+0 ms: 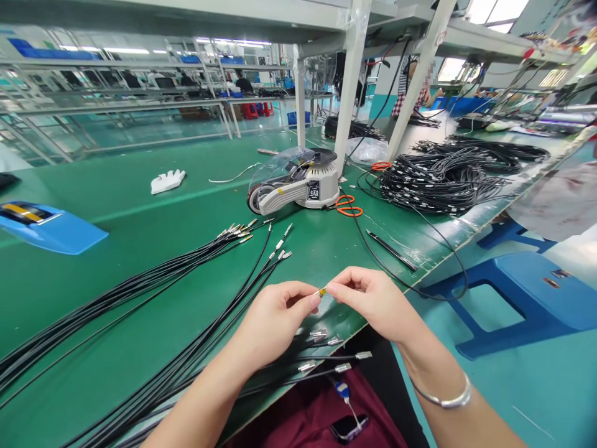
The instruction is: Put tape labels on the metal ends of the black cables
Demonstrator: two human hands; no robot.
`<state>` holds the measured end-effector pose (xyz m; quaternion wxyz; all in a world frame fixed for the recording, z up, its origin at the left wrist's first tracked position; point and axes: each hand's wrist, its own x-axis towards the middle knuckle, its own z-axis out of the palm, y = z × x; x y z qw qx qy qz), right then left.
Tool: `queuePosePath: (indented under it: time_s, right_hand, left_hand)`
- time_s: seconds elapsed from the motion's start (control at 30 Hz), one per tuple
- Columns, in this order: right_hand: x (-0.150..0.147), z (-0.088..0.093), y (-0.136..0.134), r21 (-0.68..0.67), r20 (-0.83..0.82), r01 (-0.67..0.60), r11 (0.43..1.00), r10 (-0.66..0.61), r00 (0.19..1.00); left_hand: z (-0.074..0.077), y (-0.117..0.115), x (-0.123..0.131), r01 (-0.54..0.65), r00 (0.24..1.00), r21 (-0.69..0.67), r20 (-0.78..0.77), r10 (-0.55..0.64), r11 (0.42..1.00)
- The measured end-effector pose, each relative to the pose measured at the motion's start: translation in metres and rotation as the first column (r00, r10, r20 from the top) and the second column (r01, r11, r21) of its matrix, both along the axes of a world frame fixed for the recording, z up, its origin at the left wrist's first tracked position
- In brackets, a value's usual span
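Green tabletop [321,249], left fingers [306,305] and right fingers [339,292] pinched on yellow piece [322,291]

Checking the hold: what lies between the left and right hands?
In the head view, a small yellow-marked piece, held at the fingertips of left hand and right hand.

Appears as a small yellow-and-whitish piece [323,291], partly hidden. Sits pinched between left hand [277,320] and right hand [375,302], slanting, above the near side of the tabletop [317,252].
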<state>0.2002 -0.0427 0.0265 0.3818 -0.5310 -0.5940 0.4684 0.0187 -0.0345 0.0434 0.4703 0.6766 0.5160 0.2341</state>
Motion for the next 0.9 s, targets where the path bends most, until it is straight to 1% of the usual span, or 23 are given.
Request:
queuePosePath:
  time_s: [0.07, 0.17, 0.3, 0.43, 0.5, 0.63, 0.73, 0.8, 0.9]
  right_hand:
    - [0.000, 0.000, -0.001, -0.001, -0.012, -0.012, 1.000, 0.012, 1.000]
    - [-0.001, 0.000, -0.001, 0.006, -0.023, -0.015, 1.000, 0.015, 1.000]
    - [-0.001, 0.000, -0.003, 0.023, -0.036, -0.011, 1.000, 0.011, 0.999]
    - [-0.002, 0.000, -0.006, 0.026, -0.033, -0.015, 1.000, 0.016, 0.999]
    - [-0.001, 0.001, -0.007, 0.028, -0.003, -0.015, 0.999, 0.015, 1.000]
    - [0.007, 0.004, -0.005, 0.036, 0.102, -0.041, 0.998, 0.037, 0.994]
    - [0.014, 0.005, -0.004, 0.010, 0.077, -0.067, 0.998, 0.066, 0.995]
    - [0.018, 0.004, -0.004, -0.009, 0.061, -0.058, 0.998, 0.059, 0.996]
    - [0.019, 0.001, -0.005, -0.003, 0.097, -0.067, 0.998, 0.066, 0.993]
  left_hand:
    - [0.000, 0.000, 0.000, 0.011, 1.000, -0.019, -0.016, -0.011, 1.000]
    - [0.000, 0.000, 0.001, -0.012, 1.000, -0.049, -0.001, 0.012, 0.999]
    - [-0.003, 0.000, 0.004, -0.044, 0.996, -0.082, 0.077, 0.051, 0.996]
    - [-0.009, -0.002, 0.009, -0.055, 0.987, -0.065, 0.149, 0.065, 0.996]
    - [-0.010, -0.004, 0.010, -0.050, 0.989, -0.042, 0.139, 0.056, 0.998]
    - [-0.009, -0.004, 0.013, -0.033, 0.998, -0.024, 0.055, 0.035, 0.999]
    - [-0.006, -0.003, 0.015, -0.001, 0.999, -0.018, 0.043, 0.002, 1.000]
    - [-0.005, -0.003, 0.015, 0.027, 0.999, 0.006, 0.047, -0.027, 1.000]
    - [-0.007, -0.003, 0.013, 0.064, 0.996, 0.004, 0.054, -0.064, 0.998]
